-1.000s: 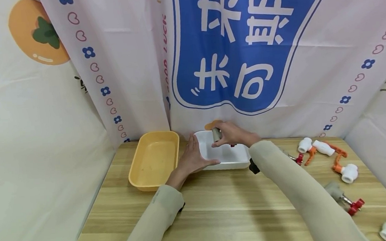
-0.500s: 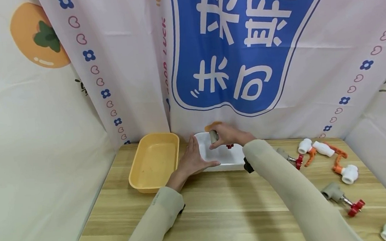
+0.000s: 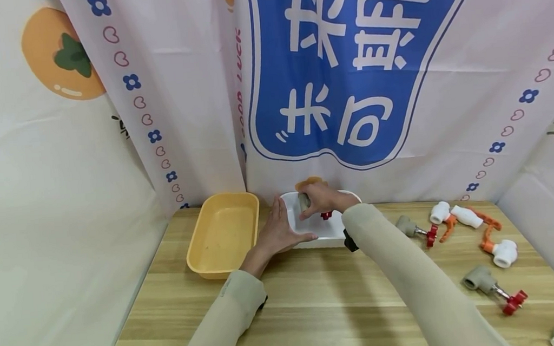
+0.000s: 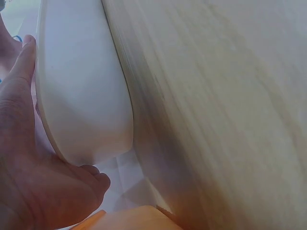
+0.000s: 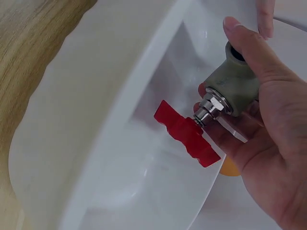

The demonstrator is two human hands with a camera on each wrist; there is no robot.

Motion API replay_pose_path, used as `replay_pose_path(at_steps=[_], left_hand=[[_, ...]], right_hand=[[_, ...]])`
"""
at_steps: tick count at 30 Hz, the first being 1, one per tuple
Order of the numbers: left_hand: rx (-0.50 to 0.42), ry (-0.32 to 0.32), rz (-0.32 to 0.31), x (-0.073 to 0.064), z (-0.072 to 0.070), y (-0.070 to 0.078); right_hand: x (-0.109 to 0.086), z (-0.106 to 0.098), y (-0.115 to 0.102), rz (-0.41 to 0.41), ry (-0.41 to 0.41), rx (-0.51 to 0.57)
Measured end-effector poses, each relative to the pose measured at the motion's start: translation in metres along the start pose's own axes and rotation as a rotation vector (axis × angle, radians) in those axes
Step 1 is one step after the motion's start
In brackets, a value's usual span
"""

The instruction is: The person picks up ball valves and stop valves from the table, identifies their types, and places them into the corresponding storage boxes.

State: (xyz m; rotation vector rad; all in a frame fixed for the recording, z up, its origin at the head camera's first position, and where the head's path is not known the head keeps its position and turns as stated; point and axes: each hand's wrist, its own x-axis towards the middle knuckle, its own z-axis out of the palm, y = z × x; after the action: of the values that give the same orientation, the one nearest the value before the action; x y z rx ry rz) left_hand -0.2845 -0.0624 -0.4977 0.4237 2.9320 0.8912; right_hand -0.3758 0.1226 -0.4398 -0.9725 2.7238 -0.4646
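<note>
My right hand (image 3: 325,197) grips a grey-green pipe valve (image 5: 232,86) inside the white tray (image 3: 328,242). In the right wrist view the thumb lies over the valve's pipe opening, with fingers behind its body. A metal stem joins the body to a red handle (image 5: 189,136), which points down toward the tray floor. My left hand (image 3: 276,233) rests at the tray's left front corner, its fingers straight along the left side and thumb extended along the front rim. The left wrist view shows the tray's outer wall (image 4: 86,86) against that hand.
A yellow tray (image 3: 223,231) stands left of the white one. On the table's right lie two more grey valves with red handles (image 3: 483,279) (image 3: 410,226), and several white valves (image 3: 505,253), some with orange handles (image 3: 490,227). A printed curtain (image 3: 338,81) hangs behind.
My right hand has moved slightly left and lower into the white tray with the valve. The left hand keeps its place on the tray corner.
</note>
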Motion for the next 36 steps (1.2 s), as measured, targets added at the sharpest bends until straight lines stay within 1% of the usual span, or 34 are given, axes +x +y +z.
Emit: replay_pose_path(at_steps=[8,11,17,21,26,32,36], left_hand=[[0.000,-0.014,-0.015,0.000,-0.001,0.001],[0.008,-0.003,-0.007,0.000,-0.001,0.001],[0.021,0.006,0.002,0.000,-0.001,0.002],[0.031,-0.002,-0.001,0.000,-0.001,0.002],[0.038,-0.009,0.008,-0.001,-0.002,0.004],[0.034,0.002,0.019,-0.001,-0.004,0.004],[0.033,-0.002,0.021,-0.002,-0.004,0.004]], right_hand=[[0.002,0.002,-0.001,-0.013,-0.014,-0.030],[0.002,0.002,-0.002,-0.019,-0.012,-0.025],[0.003,0.004,-0.003,-0.019,-0.027,-0.060],[0.003,0.005,-0.005,-0.009,-0.033,-0.031],[0.002,0.003,-0.008,-0.034,-0.019,0.011],[0.002,-0.003,-0.009,-0.061,-0.014,0.013],[-0.001,-0.005,-0.008,-0.041,-0.022,0.012]])
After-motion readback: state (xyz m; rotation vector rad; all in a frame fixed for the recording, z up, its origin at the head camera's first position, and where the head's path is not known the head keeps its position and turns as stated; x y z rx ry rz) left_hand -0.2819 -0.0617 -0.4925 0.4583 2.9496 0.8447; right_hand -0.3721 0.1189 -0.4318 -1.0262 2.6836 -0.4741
